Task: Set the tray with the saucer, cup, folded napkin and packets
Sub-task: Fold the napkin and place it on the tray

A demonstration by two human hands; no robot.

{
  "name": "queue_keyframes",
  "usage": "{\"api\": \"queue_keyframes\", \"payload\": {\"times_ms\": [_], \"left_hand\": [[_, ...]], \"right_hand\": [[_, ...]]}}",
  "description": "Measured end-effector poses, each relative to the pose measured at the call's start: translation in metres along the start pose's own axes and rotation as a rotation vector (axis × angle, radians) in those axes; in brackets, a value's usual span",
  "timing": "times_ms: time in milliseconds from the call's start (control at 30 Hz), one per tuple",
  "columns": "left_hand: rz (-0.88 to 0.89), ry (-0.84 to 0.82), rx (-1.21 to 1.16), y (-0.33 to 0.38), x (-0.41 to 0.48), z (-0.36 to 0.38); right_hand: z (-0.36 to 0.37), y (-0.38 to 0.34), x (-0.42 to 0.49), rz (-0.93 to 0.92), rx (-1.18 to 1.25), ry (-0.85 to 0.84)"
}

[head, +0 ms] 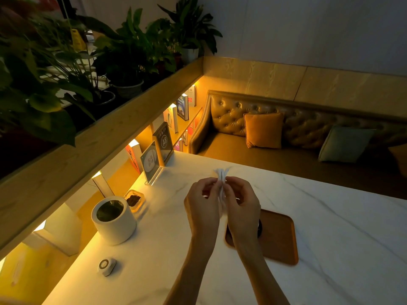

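Note:
Both hands are raised over the white marble table [330,227], pinching a white napkin [222,175] between them. My left hand [203,203] grips its left side and my right hand [241,201] its right side; the napkin is bunched upright, its top fanning out above my fingers. A brown wooden tray [279,236] lies on the table just right of my right wrist. A dark round object [259,227], maybe a saucer or cup, sits on the tray's left part, mostly hidden behind my right hand. No packets can be made out on the tray.
A white cylindrical container [114,219] stands at the left, with a small clear dish of dark packets [134,200] behind it. A small white round device [106,266] lies near the front left. Acrylic sign stands [154,159] stand at the table's far left. A sofa [286,137] lies beyond the table.

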State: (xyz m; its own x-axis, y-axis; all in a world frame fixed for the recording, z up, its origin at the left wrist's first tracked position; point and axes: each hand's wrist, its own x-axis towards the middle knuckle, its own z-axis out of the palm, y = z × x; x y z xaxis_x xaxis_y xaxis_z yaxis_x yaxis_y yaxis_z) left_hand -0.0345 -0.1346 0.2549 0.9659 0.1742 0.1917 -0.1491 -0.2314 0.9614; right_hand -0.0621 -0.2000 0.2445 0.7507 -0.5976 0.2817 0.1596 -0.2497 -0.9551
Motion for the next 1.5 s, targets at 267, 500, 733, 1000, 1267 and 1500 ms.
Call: {"api": "queue_keyframes", "payload": {"times_ms": [267,500,733,1000,1267,1500], "left_hand": [[-0.183,-0.276,-0.296,0.003,-0.003,-0.003],[-0.382,-0.255,-0.301,-0.017,0.001,-0.003],[-0.919,-0.747,-0.970,-0.046,0.029,-0.042],[-0.498,-0.560,-0.463,-0.038,0.034,-0.044],[-0.512,-0.760,-0.391,-0.046,0.040,-0.060],[-0.481,-0.888,-0.433,-0.049,0.045,-0.071]], "right_hand": [[-0.005,0.002,0.005,0.045,-0.075,-0.067],[-0.019,-0.006,0.021,0.185,-0.012,-0.140],[-0.046,0.000,0.028,0.451,0.396,-0.291],[-0.058,0.018,0.028,0.563,0.371,-0.324],[-0.065,0.027,0.032,0.557,0.288,-0.311],[-0.079,0.028,0.041,0.522,0.227,-0.538]]}}
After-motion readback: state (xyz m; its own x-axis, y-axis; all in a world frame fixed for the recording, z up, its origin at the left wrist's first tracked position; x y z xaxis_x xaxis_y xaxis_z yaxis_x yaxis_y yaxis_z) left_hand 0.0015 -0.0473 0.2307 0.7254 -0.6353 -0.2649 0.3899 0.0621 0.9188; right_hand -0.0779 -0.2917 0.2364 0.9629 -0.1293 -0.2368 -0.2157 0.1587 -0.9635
